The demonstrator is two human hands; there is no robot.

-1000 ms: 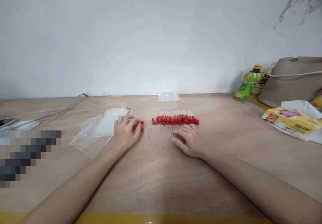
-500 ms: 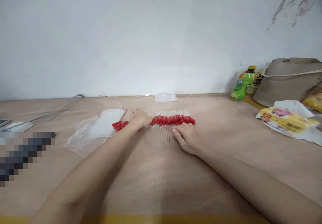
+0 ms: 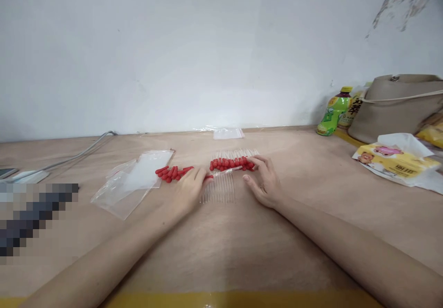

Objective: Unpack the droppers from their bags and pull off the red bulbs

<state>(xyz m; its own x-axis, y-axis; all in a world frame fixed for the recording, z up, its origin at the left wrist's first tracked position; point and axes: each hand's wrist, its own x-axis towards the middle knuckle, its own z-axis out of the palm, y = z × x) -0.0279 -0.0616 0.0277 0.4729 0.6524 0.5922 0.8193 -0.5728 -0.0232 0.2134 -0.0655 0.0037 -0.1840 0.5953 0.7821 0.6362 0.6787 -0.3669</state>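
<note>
A row of glass droppers [image 3: 238,153] with red rubber bulbs [image 3: 226,163] lies mid-table, thin tubes pointing to the wall. Just nearer to me, a second row of clear glass tubes [image 3: 221,190] lies side by side. My left hand [image 3: 188,188] has its fingers closed, with a red bulb [image 3: 209,177] sticking out at the fingertips; part of it is hidden. Left of that hand is a loose pile of red bulbs [image 3: 169,174]. My right hand [image 3: 266,183] touches the right end of the bulb row, thumb and fingers apart.
Clear plastic bags [image 3: 126,183] lie to the left, and a small bag [image 3: 228,133] is by the wall. A grey cable [image 3: 79,153] runs at far left. On the right are a green bottle [image 3: 334,112], a beige bag [image 3: 394,107] and a yellow-white packet [image 3: 394,158].
My left hand has come back toward me, from beyond the bulbs to beside the clear tubes. The right end of the bulb row has shifted left, with my right-hand fingers at it.
</note>
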